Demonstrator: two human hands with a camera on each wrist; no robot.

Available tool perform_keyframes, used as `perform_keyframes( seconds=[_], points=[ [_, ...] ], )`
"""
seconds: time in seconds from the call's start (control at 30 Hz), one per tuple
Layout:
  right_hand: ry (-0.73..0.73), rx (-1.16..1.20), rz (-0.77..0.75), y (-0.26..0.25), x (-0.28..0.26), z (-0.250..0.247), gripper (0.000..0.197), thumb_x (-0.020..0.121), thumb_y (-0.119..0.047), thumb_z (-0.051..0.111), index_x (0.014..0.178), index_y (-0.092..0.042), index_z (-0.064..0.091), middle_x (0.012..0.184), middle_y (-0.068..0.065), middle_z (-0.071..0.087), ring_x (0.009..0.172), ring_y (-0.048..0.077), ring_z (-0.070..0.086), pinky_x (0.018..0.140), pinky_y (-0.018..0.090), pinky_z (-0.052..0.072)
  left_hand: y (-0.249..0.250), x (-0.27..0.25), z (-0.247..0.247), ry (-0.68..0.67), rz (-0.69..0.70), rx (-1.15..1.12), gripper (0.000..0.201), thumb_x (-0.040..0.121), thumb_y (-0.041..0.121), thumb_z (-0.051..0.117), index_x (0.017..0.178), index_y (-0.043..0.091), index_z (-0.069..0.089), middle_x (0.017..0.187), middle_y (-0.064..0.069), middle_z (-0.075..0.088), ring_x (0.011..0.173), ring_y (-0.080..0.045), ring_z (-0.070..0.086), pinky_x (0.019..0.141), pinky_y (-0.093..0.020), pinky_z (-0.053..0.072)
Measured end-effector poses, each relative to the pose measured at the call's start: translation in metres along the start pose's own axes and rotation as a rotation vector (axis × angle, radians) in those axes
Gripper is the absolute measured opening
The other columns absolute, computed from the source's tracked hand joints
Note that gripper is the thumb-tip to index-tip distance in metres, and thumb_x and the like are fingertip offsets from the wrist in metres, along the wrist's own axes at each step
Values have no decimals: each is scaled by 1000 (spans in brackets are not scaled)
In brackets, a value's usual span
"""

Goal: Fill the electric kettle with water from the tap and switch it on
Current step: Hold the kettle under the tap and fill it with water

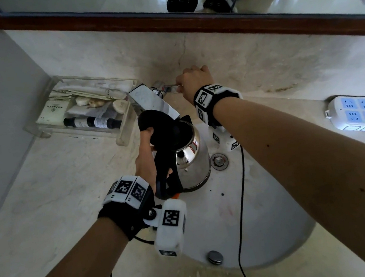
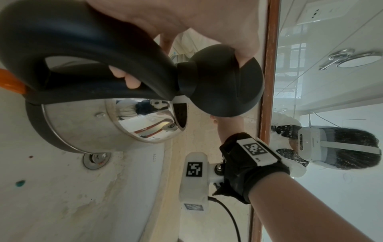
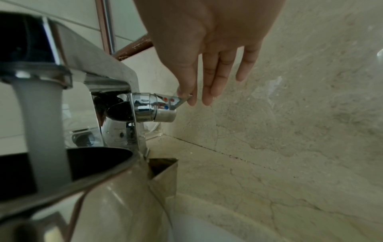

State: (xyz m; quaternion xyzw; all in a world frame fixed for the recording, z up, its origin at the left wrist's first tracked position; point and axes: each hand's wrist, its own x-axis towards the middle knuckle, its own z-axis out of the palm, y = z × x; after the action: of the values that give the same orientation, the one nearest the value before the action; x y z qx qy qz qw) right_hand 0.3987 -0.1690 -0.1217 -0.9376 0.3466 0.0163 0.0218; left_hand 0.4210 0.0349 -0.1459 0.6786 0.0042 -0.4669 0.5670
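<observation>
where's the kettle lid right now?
Head view, centre-left: the round black plastic lid is flipped open on the steel electric kettle, held back by the left hand, under the chrome tap spout, above the sink.

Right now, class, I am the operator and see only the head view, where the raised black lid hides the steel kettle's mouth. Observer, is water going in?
Observer: Yes. The right wrist view shows a white stream of water falling from the chrome tap spout into the open mouth of the shiny steel kettle.
Operator: How does the right hand hold the lever?
Observer: The right hand pinches the tip of the chrome tap lever with thumb and forefinger; its other fingers are straight.
Operator: And the left grip?
Observer: In the left wrist view the left hand curls its fingers round the black curved handle, thumb against the round black lid.
</observation>
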Motion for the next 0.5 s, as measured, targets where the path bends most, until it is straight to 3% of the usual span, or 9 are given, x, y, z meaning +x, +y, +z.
perform_keyframes(
  seconds=[0.23, 0.33, 0.5],
  points=[
    [-5, 0, 2, 0, -1, -1, 28, 99, -19, 46, 121, -13, 61, 127, 14, 57, 126, 31, 45, 106, 43, 31, -1, 2, 0, 1, 12, -2, 76, 64, 72, 50, 104, 9, 62, 76, -15, 64, 57, -28, 57, 59, -33, 45],
    [-3, 0, 8, 0, 0, -1, 27, 98, -17, 47, 120, -13, 62, 126, 14, 58, 125, 31, 45, 106, 43, 31, -2, 1, 1, 11, -8, -10, 73, 63, 73, 51, 100, 11, 62, 74, -14, 65, 59, -27, 57, 62, -35, 45],
    [-2, -1, 15, -1, 0, 1, 26, 98, -16, 47, 119, -14, 62, 126, 13, 58, 126, 31, 45, 107, 42, 31, -1, 3, 0, -3, -9, -20, 92, 55, 77, 53, 110, 4, 64, 71, -14, 64, 54, -27, 57, 56, -32, 44]
  ],
)
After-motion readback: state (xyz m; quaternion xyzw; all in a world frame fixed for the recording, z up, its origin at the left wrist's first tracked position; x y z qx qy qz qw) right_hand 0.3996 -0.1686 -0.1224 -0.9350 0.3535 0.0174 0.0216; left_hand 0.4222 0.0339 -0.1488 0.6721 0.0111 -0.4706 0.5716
